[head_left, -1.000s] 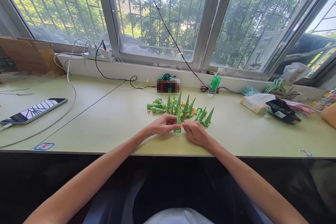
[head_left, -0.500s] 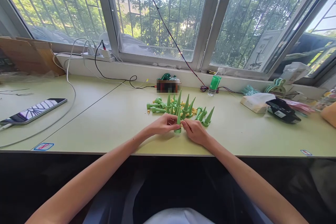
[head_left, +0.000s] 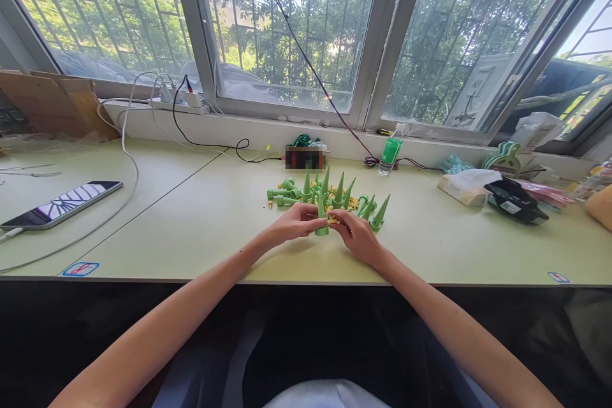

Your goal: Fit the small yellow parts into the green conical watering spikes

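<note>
My left hand is closed around a green plastic spike, held upright with its pointed tip up and its wide round base down. My right hand pinches a small yellow piece against the right side of that spike. Just beyond my hands lies a group of similar green spikes, several standing point up and others lying down. Small yellow pieces are scattered among them. Another green spike leans at the right end of the group.
A plastic bottle with a green label stands by the window sill. On the right are a tissue box and a black package. A phone with a white cable lies on the left. The table's front edge runs under my forearms.
The held spike has shifted slightly left and up. My right hand's fingers have opened out from a tighter curl, and the yellow piece between them now shows more clearly.
</note>
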{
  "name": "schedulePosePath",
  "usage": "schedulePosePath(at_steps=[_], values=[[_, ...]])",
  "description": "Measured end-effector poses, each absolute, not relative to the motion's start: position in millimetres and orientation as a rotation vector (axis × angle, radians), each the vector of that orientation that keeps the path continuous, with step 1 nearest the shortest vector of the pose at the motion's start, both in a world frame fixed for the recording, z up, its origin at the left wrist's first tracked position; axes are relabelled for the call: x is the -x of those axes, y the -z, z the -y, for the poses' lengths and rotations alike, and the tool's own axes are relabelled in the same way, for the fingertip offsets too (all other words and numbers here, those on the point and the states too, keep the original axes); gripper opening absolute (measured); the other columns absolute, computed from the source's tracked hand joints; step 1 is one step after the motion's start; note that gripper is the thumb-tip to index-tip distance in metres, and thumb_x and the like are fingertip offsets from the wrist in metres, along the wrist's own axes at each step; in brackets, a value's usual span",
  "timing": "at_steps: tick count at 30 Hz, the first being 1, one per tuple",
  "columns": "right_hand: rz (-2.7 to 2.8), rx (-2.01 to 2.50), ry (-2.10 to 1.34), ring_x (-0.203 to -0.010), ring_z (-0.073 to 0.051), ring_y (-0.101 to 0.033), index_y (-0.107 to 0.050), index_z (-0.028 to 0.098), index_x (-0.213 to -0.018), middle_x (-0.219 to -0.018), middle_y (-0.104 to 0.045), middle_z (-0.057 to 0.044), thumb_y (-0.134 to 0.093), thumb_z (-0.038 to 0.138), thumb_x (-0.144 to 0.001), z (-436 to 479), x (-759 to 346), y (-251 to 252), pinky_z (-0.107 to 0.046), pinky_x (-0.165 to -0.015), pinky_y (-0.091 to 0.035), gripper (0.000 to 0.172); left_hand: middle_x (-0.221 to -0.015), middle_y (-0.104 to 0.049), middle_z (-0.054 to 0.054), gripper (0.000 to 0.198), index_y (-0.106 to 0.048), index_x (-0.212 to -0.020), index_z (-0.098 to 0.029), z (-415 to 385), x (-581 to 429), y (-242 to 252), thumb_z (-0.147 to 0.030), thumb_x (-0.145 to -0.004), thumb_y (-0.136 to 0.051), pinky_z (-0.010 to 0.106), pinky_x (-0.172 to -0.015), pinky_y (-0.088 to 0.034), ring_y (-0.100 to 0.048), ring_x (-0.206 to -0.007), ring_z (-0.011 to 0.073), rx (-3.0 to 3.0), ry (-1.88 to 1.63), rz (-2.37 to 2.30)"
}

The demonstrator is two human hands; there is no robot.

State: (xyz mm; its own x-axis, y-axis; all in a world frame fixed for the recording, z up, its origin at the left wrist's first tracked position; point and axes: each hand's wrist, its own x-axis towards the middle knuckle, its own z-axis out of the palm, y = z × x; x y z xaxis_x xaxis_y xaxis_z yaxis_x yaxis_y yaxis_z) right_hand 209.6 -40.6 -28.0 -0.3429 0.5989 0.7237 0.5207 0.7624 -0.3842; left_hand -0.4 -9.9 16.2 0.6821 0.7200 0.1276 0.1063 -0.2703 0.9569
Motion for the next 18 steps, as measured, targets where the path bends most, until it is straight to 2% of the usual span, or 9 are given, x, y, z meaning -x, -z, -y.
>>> schedulePosePath(at_steps=[7, 10, 18], values=[[2.034, 0.813, -0.08, -0.075, -0.017, -0.067, -0.061, 0.02, -0.112, -0.089, -0.071, -0.006, -0.047, 0.031, -0.102, 37.7, -211.9, 32.2, -0.026, -0.067, -0.051, 0.02, -0.057, -0.044, -0.004, 0.042, -0.051, -0.072, -0.014, 14.8, 0.7, -19.2, -0.052, -0.082, -0.066, 0.02, -0.045, -0.025, -0.038, -0.05, 0.0063, -1.843, -0.658, -0.68], [2.066, 0.815, -0.079, -0.078, -0.018, -0.067, -0.061, 0.02, -0.11, -0.091, -0.071, -0.007, -0.045, 0.03, -0.102, 37.2, -212.4, 32.5, -0.028, -0.069, -0.051, 0.02, -0.06, -0.045, -0.003, 0.04, -0.054, -0.073, -0.014, 14.7, 0.4, -18.4, -0.052, -0.084, -0.063, 0.02, -0.046, -0.028, -0.04, -0.053, 0.0073, -1.911, -0.688, -0.668], [2.188, 0.891, -0.101, -0.067, -0.017, -0.057, -0.055, 0.02, -0.089, -0.077, -0.062, -0.004, -0.036, 0.031, -0.105, 39.8, -213.4, 28.7, -0.027, -0.062, -0.041, 0.027, -0.06, -0.044, -0.003, 0.036, -0.056, -0.072, -0.014, 7.3, -0.4, -6.2, -0.047, -0.084, -0.065, 0.022, -0.05, -0.03, -0.04, -0.055, 0.0085, -2.083, -0.76, -0.617]])
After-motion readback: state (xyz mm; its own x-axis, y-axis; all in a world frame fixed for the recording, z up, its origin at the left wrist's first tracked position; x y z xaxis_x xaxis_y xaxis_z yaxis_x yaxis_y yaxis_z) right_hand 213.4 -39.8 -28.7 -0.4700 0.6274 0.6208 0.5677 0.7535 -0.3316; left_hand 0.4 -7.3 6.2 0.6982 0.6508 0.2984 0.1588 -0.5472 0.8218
